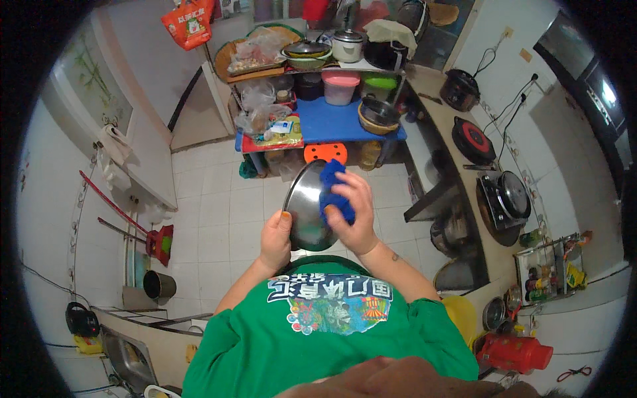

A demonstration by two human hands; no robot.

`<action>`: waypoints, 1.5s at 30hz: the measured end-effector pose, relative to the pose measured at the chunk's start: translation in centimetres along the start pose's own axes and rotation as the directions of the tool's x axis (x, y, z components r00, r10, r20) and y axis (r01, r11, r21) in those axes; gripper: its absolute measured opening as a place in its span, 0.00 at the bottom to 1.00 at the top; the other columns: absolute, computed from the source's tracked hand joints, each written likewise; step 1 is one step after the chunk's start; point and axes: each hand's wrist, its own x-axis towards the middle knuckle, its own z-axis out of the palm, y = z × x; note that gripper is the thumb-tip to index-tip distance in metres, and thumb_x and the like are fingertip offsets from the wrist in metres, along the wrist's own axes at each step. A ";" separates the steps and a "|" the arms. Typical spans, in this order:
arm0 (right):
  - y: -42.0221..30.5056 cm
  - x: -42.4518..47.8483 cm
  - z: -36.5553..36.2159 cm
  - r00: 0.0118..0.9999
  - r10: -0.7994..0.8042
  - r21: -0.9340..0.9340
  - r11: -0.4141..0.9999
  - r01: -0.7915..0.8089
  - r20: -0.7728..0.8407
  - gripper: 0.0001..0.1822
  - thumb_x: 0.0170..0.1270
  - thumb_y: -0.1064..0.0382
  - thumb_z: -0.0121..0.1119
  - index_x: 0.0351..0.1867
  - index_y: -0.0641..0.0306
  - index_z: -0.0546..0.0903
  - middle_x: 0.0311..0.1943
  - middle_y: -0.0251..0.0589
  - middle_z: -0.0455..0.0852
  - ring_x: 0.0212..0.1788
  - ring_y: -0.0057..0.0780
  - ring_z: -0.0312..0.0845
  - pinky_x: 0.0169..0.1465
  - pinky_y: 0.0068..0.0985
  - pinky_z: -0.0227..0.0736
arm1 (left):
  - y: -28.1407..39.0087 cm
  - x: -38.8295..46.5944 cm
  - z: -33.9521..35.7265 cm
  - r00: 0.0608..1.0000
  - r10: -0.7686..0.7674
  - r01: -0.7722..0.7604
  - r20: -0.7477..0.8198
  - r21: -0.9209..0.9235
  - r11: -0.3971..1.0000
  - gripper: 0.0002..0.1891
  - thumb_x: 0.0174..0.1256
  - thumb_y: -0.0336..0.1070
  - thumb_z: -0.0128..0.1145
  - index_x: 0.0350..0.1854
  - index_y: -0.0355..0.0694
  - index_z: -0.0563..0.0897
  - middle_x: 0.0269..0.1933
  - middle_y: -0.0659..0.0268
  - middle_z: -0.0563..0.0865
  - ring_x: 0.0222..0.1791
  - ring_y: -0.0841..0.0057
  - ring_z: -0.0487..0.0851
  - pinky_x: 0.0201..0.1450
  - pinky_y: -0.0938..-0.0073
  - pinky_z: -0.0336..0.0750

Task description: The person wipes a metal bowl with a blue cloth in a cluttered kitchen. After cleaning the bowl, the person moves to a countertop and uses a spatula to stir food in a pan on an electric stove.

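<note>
A shiny stainless steel bowl or basin [307, 204] is held up in front of my green shirt, tilted on its side. My left hand [276, 240] grips its left rim, thumb on the near face. On the right, my right hand [354, 211] holds a blue cloth [334, 171] against the bowl's right part, with the fingers bent over the cloth. The far side of the bowl is hidden.
Ahead stands a blue table [328, 119] with tubs, bags and a black pan, an orange stool [326, 151] beneath it. A counter with an electric cooker [460, 89] and a lidded pan [513, 191] runs along the right. A metal sink [128, 360] lies at lower left.
</note>
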 end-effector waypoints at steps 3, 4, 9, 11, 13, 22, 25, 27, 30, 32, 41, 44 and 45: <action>-3.0 0.4 -0.1 0.953 -0.197 -0.026 0.978 0.209 0.230 0.19 0.52 0.59 0.75 0.45 0.58 0.85 0.57 0.47 0.83 0.65 0.54 0.74 0.69 0.48 0.67 | 0.2 -0.4 0.7 0.999 -0.029 0.028 -0.031 -0.040 0.999 0.25 0.84 0.56 0.46 0.52 0.33 0.80 0.47 0.65 0.86 0.46 0.81 0.83 0.50 0.78 0.78; -3.4 0.7 0.1 0.927 -0.253 -0.019 0.963 0.268 0.276 0.18 0.50 0.60 0.76 0.43 0.58 0.85 0.55 0.45 0.84 0.64 0.53 0.74 0.68 0.49 0.68 | 0.8 -0.2 1.5 0.999 -0.030 0.027 -0.039 -0.064 0.998 0.26 0.84 0.56 0.46 0.51 0.34 0.80 0.46 0.66 0.86 0.45 0.81 0.82 0.49 0.79 0.78; 0.9 2.4 -0.8 0.992 -0.041 0.075 0.997 0.032 0.120 0.14 0.55 0.64 0.72 0.41 0.63 0.84 0.49 0.46 0.85 0.56 0.46 0.79 0.62 0.39 0.72 | -1.1 -0.1 -0.3 0.984 0.122 -0.159 0.126 0.344 0.926 0.31 0.82 0.63 0.45 0.35 0.35 0.79 0.30 0.71 0.76 0.32 0.82 0.71 0.35 0.78 0.66; 3.2 1.9 -0.8 0.963 0.264 0.191 0.943 -0.271 0.062 0.12 0.57 0.65 0.70 0.41 0.64 0.83 0.48 0.46 0.86 0.53 0.43 0.81 0.59 0.36 0.74 | 0.3 -0.3 0.4 0.978 0.109 -0.170 0.176 0.385 0.907 0.31 0.82 0.63 0.45 0.34 0.35 0.78 0.30 0.70 0.75 0.32 0.82 0.71 0.35 0.77 0.66; 3.3 1.5 -0.3 0.966 0.257 0.160 0.955 -0.250 -0.029 0.13 0.56 0.65 0.70 0.41 0.63 0.84 0.47 0.46 0.86 0.52 0.45 0.81 0.59 0.38 0.74 | 0.5 -0.3 0.3 0.972 0.111 -0.190 0.207 0.415 0.890 0.31 0.81 0.64 0.45 0.35 0.35 0.78 0.30 0.70 0.76 0.33 0.82 0.72 0.35 0.77 0.67; -2.8 1.2 0.3 0.922 -0.287 0.018 0.956 0.292 0.259 0.18 0.47 0.61 0.77 0.41 0.57 0.86 0.53 0.43 0.84 0.62 0.51 0.76 0.65 0.47 0.70 | 0.4 -0.2 0.7 0.997 0.074 -0.077 0.020 0.182 0.980 0.34 0.80 0.67 0.43 0.43 0.34 0.82 0.38 0.71 0.82 0.37 0.84 0.76 0.37 0.79 0.71; -0.3 1.9 -0.8 0.987 -0.089 0.051 0.995 0.083 0.132 0.15 0.53 0.65 0.72 0.44 0.59 0.85 0.54 0.47 0.84 0.60 0.50 0.77 0.65 0.43 0.71 | -0.1 -0.4 0.3 0.989 0.134 -0.149 0.069 0.319 0.936 0.33 0.79 0.66 0.48 0.39 0.35 0.82 0.32 0.73 0.80 0.33 0.84 0.75 0.36 0.79 0.70; 1.3 1.9 -0.6 0.990 0.141 0.128 0.981 -0.144 0.029 0.14 0.57 0.66 0.67 0.46 0.61 0.84 0.54 0.48 0.84 0.59 0.47 0.78 0.65 0.40 0.70 | -0.1 -0.4 -0.2 0.980 0.144 -0.187 0.133 0.400 0.897 0.32 0.78 0.66 0.50 0.38 0.35 0.82 0.31 0.72 0.80 0.33 0.83 0.75 0.36 0.79 0.69; 0.4 1.7 -0.5 0.999 -0.037 -0.007 0.999 0.037 0.001 0.15 0.55 0.63 0.71 0.43 0.61 0.84 0.53 0.49 0.84 0.58 0.51 0.78 0.64 0.46 0.70 | -0.9 -0.3 -0.8 0.983 0.129 -0.172 0.129 0.416 0.893 0.32 0.78 0.66 0.49 0.40 0.34 0.83 0.32 0.71 0.82 0.34 0.83 0.76 0.37 0.79 0.71; -2.3 1.8 -0.7 0.972 -0.170 -0.059 0.981 0.182 0.164 0.17 0.52 0.60 0.73 0.45 0.59 0.85 0.54 0.46 0.84 0.61 0.53 0.76 0.66 0.48 0.69 | -0.3 0.0 0.7 0.990 0.141 -0.142 0.022 0.242 0.960 0.32 0.79 0.66 0.49 0.41 0.34 0.83 0.33 0.71 0.83 0.35 0.83 0.77 0.38 0.79 0.72; 3.3 0.8 -0.8 0.972 0.236 0.313 0.923 -0.224 -0.001 0.18 0.69 0.52 0.61 0.51 0.62 0.82 0.58 0.48 0.82 0.60 0.40 0.77 0.67 0.38 0.69 | 1.0 -0.8 0.3 0.978 0.183 -0.205 0.100 0.284 0.937 0.29 0.75 0.62 0.59 0.41 0.32 0.84 0.33 0.72 0.83 0.34 0.84 0.77 0.36 0.79 0.72; 5.9 0.1 -1.1 0.659 0.681 0.766 0.224 -0.602 0.319 0.19 0.77 0.51 0.54 0.59 0.61 0.79 0.53 0.39 0.85 0.52 0.29 0.84 0.57 0.29 0.78 | 0.9 -0.6 -0.1 0.959 0.208 -0.251 0.193 0.237 0.939 0.30 0.74 0.62 0.60 0.40 0.32 0.85 0.33 0.71 0.83 0.34 0.83 0.78 0.36 0.77 0.72; 6.4 0.0 -0.7 0.614 0.710 0.809 0.107 -0.579 0.345 0.18 0.78 0.53 0.53 0.58 0.62 0.80 0.52 0.39 0.87 0.52 0.31 0.85 0.58 0.31 0.79 | 0.8 -0.5 -0.2 0.954 0.209 -0.260 0.216 0.243 0.935 0.28 0.74 0.60 0.61 0.40 0.32 0.86 0.33 0.71 0.83 0.34 0.83 0.78 0.36 0.76 0.72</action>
